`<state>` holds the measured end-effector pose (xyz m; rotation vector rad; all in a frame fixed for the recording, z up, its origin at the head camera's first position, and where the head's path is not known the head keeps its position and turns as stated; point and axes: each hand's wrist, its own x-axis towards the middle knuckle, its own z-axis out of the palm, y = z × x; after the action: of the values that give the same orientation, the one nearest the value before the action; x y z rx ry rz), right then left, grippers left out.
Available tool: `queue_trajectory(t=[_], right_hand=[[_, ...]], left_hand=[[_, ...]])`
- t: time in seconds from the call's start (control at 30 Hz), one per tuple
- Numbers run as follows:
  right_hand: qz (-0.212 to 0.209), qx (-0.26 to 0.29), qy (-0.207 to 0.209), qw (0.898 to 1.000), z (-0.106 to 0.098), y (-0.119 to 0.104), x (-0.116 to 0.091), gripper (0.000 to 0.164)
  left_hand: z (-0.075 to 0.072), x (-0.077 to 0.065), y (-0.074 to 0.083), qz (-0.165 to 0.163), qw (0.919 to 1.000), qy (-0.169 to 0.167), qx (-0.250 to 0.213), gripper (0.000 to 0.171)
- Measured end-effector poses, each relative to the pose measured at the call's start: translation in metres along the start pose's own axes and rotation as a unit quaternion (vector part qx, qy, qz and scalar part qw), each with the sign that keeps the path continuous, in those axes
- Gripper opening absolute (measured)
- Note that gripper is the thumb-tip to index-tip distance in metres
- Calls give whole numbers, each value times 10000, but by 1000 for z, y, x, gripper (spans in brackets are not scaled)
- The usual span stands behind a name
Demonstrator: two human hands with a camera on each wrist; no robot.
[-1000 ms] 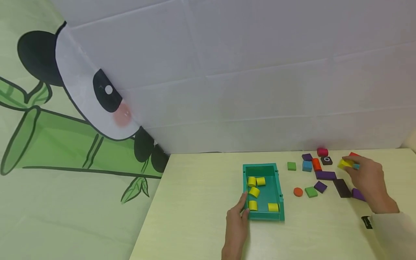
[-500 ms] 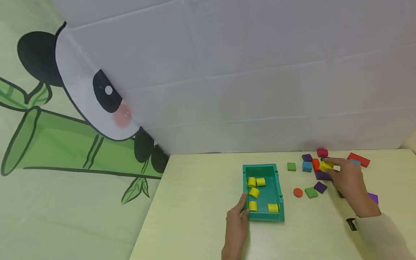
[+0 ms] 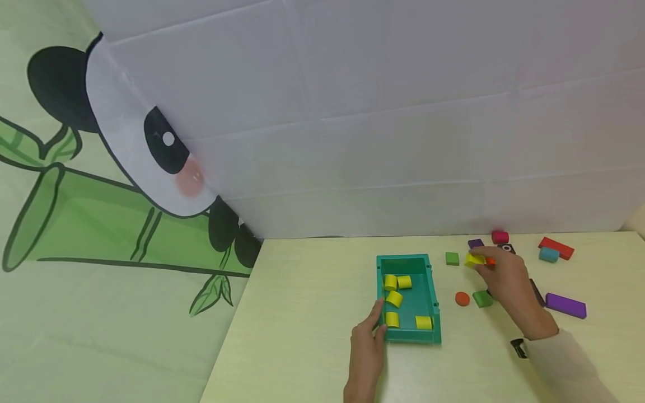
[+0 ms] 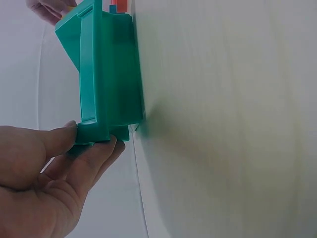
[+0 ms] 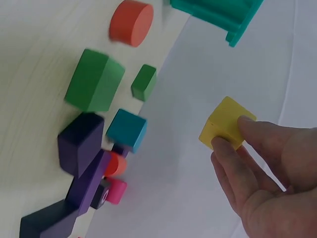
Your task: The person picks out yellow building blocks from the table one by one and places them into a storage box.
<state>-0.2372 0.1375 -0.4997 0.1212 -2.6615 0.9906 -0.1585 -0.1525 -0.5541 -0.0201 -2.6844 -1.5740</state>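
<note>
A green plastic box (image 3: 413, 337) lies on the table with several yellow cylinder blocks (image 3: 395, 299) inside. At its near left corner my left hand (image 3: 367, 351) grips the rim; the left wrist view shows the thumb (image 4: 60, 141) on one side of the box edge and the fingers on the other. My right hand (image 3: 509, 282) holds a yellow block (image 5: 226, 123) between thumb and fingertips. The block is raised above the table, to the right of the box, over the scattered blocks. From the head view, the right hand covers some of those blocks.
Around the right hand lie green blocks (image 3: 452, 258), an orange disc (image 3: 462, 299), a long purple block (image 3: 566, 305), a red block (image 3: 556, 247), a blue block (image 3: 548, 254) and a pink cylinder (image 3: 500, 237). A white wall covering (image 3: 403, 168) rises behind the table.
My right hand has moved left with the yellow block, from the far right side of the scattered blocks toward the box. My left hand and the box have stayed in place.
</note>
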Motion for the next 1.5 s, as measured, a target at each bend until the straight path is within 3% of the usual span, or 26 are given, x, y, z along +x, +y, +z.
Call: queue_trajectory(t=[0.67, 1.23, 1.5], right_hand=[[-168, 361, 87, 9992, 19, -29, 0, 34], [-197, 541, -160, 9982, 33, -54, -7, 34], [-353, 754, -390, 9958, 44, -68, -11, 35]], left_hand=[[-3, 1, 1, -9, 10000, 36, 87, 57], [-1, 0, 2, 46, 9999, 52, 91, 57], [1, 1, 2, -98, 9999, 13, 139, 56]])
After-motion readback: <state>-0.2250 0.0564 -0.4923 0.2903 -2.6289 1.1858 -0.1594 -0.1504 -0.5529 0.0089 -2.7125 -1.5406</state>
